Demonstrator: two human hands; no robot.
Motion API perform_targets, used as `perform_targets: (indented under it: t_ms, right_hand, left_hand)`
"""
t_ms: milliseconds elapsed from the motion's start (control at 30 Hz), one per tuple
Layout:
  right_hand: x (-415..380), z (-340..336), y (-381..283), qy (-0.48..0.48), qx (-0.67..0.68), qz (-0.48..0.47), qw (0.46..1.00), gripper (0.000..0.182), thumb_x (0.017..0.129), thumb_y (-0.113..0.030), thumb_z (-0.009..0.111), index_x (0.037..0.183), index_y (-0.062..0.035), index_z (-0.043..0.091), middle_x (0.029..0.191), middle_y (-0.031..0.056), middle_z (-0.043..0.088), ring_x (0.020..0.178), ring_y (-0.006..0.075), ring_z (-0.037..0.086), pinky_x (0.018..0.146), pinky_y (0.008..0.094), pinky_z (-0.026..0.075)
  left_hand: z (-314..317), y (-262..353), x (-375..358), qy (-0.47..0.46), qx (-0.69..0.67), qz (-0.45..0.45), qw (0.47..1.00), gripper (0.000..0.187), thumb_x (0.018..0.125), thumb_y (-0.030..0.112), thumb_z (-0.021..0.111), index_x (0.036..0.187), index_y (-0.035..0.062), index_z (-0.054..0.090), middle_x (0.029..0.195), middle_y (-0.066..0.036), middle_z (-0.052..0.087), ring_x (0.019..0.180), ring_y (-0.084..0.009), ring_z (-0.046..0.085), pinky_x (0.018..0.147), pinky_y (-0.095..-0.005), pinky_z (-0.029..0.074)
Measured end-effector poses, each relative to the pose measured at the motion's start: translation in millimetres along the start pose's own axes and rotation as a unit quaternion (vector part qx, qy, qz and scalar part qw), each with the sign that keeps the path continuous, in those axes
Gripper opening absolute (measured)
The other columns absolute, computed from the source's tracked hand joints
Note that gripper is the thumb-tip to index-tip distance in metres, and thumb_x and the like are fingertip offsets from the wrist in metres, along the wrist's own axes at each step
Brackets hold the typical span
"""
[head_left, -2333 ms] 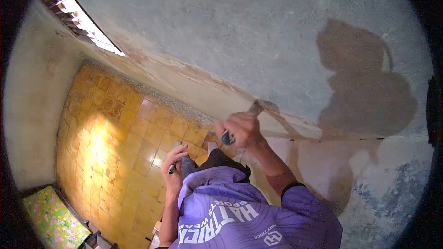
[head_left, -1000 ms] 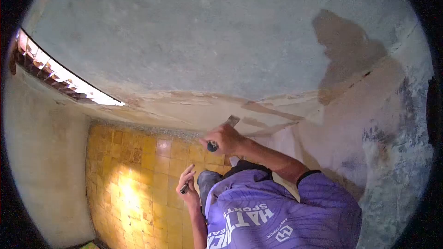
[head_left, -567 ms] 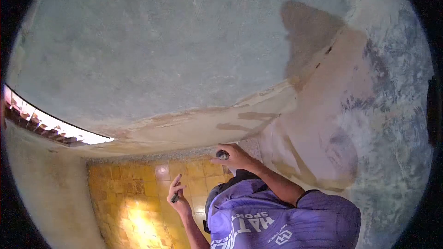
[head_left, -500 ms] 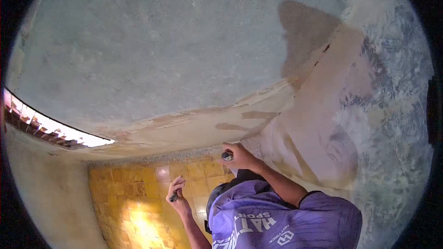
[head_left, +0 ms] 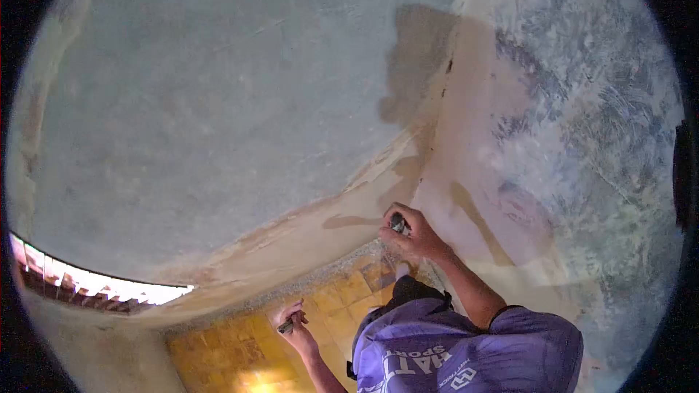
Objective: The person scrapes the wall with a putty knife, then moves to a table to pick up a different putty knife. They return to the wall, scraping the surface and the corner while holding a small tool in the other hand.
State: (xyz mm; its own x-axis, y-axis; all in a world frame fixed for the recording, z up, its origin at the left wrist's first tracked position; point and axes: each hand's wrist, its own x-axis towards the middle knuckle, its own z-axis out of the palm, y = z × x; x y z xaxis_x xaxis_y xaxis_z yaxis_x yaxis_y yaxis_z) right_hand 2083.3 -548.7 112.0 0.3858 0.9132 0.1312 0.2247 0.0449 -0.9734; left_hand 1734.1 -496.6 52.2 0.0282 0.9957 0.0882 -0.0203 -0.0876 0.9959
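My right hand (head_left: pixel 413 236) is closed round a small tool with a dark, rounded handle end (head_left: pixel 397 223), near the lower end of the corner between two walls. Lower and to the left, my left hand (head_left: pixel 297 326) has its fingers round another dark handle (head_left: pixel 286 326), over the tiled floor. The working ends of both tools cannot be made out. Behind them is the plastered wall (head_left: pixel 218 124), grey-blue above with a beige band (head_left: pixel 291 236) along its base.
A second wall (head_left: pixel 582 116) with patchy white and blue-grey plaster rises on the right. Shadows fall on both walls. Yellow-brown floor tiles (head_left: pixel 335 313) lie below, with a bright patch of light. A slatted opening (head_left: pixel 95 284) is at the far left. My purple shirt (head_left: pixel 437 353) fills the bottom.
The view has turned, and the wall corner now stands further left. My right hand has moved up and right with its tool. My left hand appears slightly lower and further right, still holding its handle.
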Motion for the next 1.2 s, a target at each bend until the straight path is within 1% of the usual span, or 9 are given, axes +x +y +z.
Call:
perform_targets:
  t_ms: [167, 433, 500, 633, 800, 900, 1000, 1100, 1200]
  right_hand:
    - [29, -19, -18, 0.099, 0.010, -0.046, 0.994, 0.026, 0.085, -0.006, 0.073, 0.075, -0.0030, 0.049, 0.074, 0.0015, 0.054, 0.067, 0.0103, 0.047, 0.062, 0.0263, 0.040]
    - [56, -52, -90, 0.219, 0.187, -0.430, 0.855, 0.057, 0.090, -0.050, 0.060, 0.054, -0.0088, 0.047, 0.048, 0.0026, 0.044, 0.043, 0.0162, 0.045, 0.042, 0.0300, 0.036]
    - [59, -57, -101, 0.205, 0.211, -0.457, 0.840, 0.056, 0.091, -0.050, 0.060, 0.055, -0.0086, 0.047, 0.051, 0.0037, 0.048, 0.046, 0.0173, 0.048, 0.046, 0.0313, 0.039]
    - [86, -76, -67, 0.343, -0.136, -0.323, 0.871, 0.050, 0.094, -0.046, 0.056, 0.059, -0.0093, 0.050, 0.059, 0.0031, 0.054, 0.057, 0.0185, 0.057, 0.057, 0.0334, 0.046]
    - [122, -90, -76, 0.245, 0.057, -0.522, 0.815, 0.052, 0.095, -0.046, 0.053, 0.057, -0.0114, 0.048, 0.053, 0.0005, 0.050, 0.049, 0.0173, 0.054, 0.050, 0.0312, 0.043]
    - [123, -89, -82, 0.268, 0.086, -0.503, 0.817, 0.058, 0.095, -0.052, 0.055, 0.054, -0.0122, 0.045, 0.048, -0.0006, 0.045, 0.040, 0.0174, 0.047, 0.043, 0.0297, 0.037]
    - [122, -87, -76, 0.264, 0.099, -0.521, 0.806, 0.054, 0.096, -0.045, 0.053, 0.053, -0.0126, 0.045, 0.047, -0.0014, 0.044, 0.038, 0.0170, 0.046, 0.041, 0.0293, 0.036]
    - [120, -81, -71, 0.266, 0.097, -0.539, 0.794, 0.052, 0.096, -0.042, 0.053, 0.054, -0.0124, 0.046, 0.047, -0.0014, 0.045, 0.038, 0.0169, 0.047, 0.042, 0.0294, 0.037]
    - [118, -77, -77, 0.278, 0.076, -0.534, 0.795, 0.052, 0.095, -0.044, 0.055, 0.055, -0.0121, 0.047, 0.048, -0.0012, 0.046, 0.039, 0.0169, 0.048, 0.042, 0.0294, 0.038]
  left_hand:
    - [9, 3, 14, -0.011, 0.013, 0.005, 1.000, 0.011, 0.094, 0.010, 0.062, 0.087, 0.0026, 0.066, 0.097, -0.013, 0.070, 0.071, -0.0124, 0.058, 0.056, -0.0245, 0.041]
    - [40, 24, 26, -0.007, 0.094, 0.054, 0.994, 0.010, 0.092, 0.004, 0.058, 0.084, 0.0011, 0.064, 0.090, -0.011, 0.068, 0.083, -0.0201, 0.063, 0.070, -0.0299, 0.046]
    - [47, 25, 35, 0.009, 0.089, 0.100, 0.991, 0.011, 0.092, 0.008, 0.061, 0.083, 0.0017, 0.064, 0.095, -0.011, 0.068, 0.079, -0.0174, 0.061, 0.067, -0.0280, 0.044]
    - [67, 63, 56, 0.021, 0.082, 0.159, 0.984, 0.016, 0.094, 0.020, 0.061, 0.088, 0.0051, 0.063, 0.099, -0.012, 0.067, 0.076, -0.0148, 0.058, 0.061, -0.0235, 0.040]
    - [73, 82, 91, -0.015, 0.071, 0.223, 0.972, 0.032, 0.096, 0.040, 0.056, 0.095, 0.0091, 0.064, 0.116, -0.016, 0.065, 0.089, -0.0201, 0.061, 0.060, -0.0230, 0.041]
    - [83, 103, 111, 0.014, 0.164, 0.177, 0.970, 0.038, 0.094, 0.045, 0.054, 0.109, 0.0115, 0.063, 0.141, -0.021, 0.051, 0.118, -0.0293, 0.056, 0.085, -0.0400, 0.049]
    - [83, 102, 152, -0.021, 0.200, 0.384, 0.901, 0.043, 0.093, 0.042, 0.054, 0.126, 0.0146, 0.057, 0.157, -0.021, 0.032, 0.141, -0.0343, 0.036, 0.110, -0.0565, 0.032]
    - [96, 107, 165, 0.039, 0.209, 0.382, 0.899, 0.052, 0.090, 0.039, 0.056, 0.137, 0.0178, 0.048, 0.158, -0.021, 0.028, 0.145, -0.0376, 0.028, 0.117, -0.0624, 0.015]
    - [105, 113, 169, 0.054, 0.249, 0.382, 0.889, 0.063, 0.090, 0.025, 0.064, 0.146, 0.0095, 0.039, 0.162, -0.019, 0.020, 0.148, -0.0282, 0.023, 0.120, -0.0462, 0.017]
